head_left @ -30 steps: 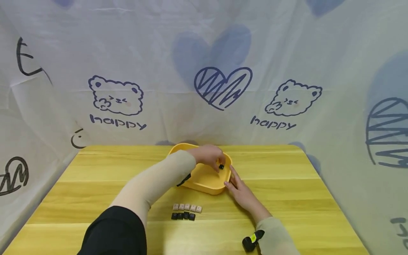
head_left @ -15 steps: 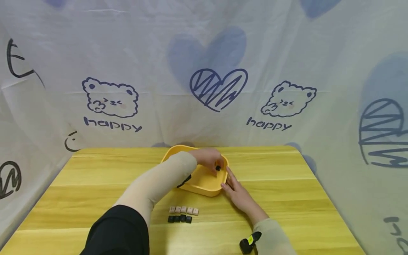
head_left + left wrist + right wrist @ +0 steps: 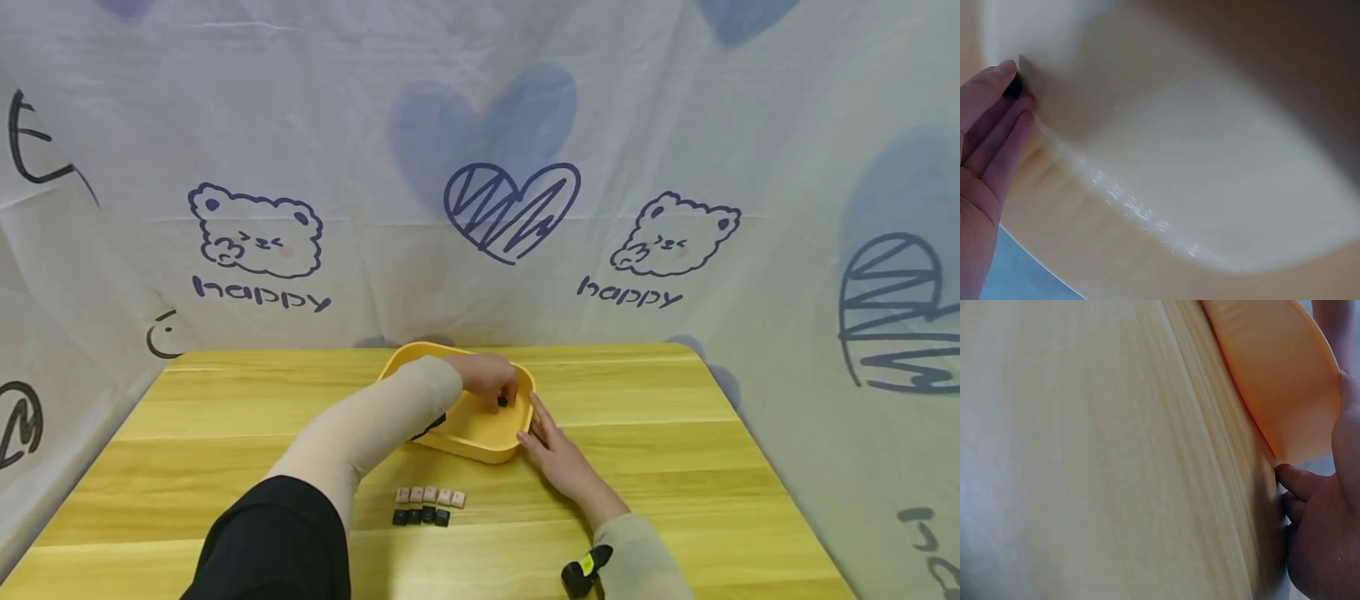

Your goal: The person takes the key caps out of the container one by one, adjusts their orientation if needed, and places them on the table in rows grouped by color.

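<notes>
The left hand's grip (image 3: 491,379) pinches a small black square keycap (image 3: 502,402) inside the shallow yellow plastic tray (image 3: 480,433); the right hand (image 3: 558,454) rests flat-fingered against the tray's outer wall. Judging by this, picking is under way; next calls for lifting clear toward the keycap rows (image 3: 426,505) on the wooden worktop (image 3: 675,450).

Looks like a makeshift recording corner at home, not a real lab: small wooden table (image 3: 675,450) in the lower frame, walled in by cartoon bear-and-heart bedsheets (image 3: 480,167) hung up behind.
</notes>
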`<control>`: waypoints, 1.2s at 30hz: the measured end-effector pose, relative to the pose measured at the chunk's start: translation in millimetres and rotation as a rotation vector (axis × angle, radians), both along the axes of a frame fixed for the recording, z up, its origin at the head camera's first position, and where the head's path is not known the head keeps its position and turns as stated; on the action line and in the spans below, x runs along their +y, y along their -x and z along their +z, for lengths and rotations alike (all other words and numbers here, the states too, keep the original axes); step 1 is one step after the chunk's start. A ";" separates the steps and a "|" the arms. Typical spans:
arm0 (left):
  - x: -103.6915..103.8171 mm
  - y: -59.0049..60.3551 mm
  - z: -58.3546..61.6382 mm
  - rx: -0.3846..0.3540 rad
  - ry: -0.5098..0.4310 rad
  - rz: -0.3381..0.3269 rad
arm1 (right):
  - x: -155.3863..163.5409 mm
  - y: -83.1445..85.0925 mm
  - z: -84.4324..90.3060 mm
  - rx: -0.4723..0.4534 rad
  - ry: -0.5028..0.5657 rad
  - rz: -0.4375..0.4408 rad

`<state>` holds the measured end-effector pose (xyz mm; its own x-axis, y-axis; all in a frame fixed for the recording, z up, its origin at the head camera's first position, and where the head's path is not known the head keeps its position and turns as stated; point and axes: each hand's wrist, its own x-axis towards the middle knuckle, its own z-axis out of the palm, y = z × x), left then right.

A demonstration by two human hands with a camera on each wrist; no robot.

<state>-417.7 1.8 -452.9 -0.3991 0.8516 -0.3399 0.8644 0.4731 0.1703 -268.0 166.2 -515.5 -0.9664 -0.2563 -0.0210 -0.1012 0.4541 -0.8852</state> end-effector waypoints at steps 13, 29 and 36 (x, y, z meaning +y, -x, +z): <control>-3.6 -3.8 1.4 -0.003 0.036 -0.016 | -4.2 0.6 -1.4 -0.001 0.006 0.013; -7.3 -14.9 27.5 -0.049 -0.064 0.046 | -0.6 0.5 2.5 -0.030 -0.025 -0.007; -14.9 -28.6 35.9 -0.109 -0.178 0.106 | -0.8 1.8 0.8 -0.033 -0.037 -0.006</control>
<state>-389.1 -13.1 -417.0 -0.4582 0.8574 -0.2344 0.7835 0.5142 0.3491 -269.8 165.4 -514.7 -0.9667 -0.2485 -0.0617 -0.0695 0.4868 -0.8708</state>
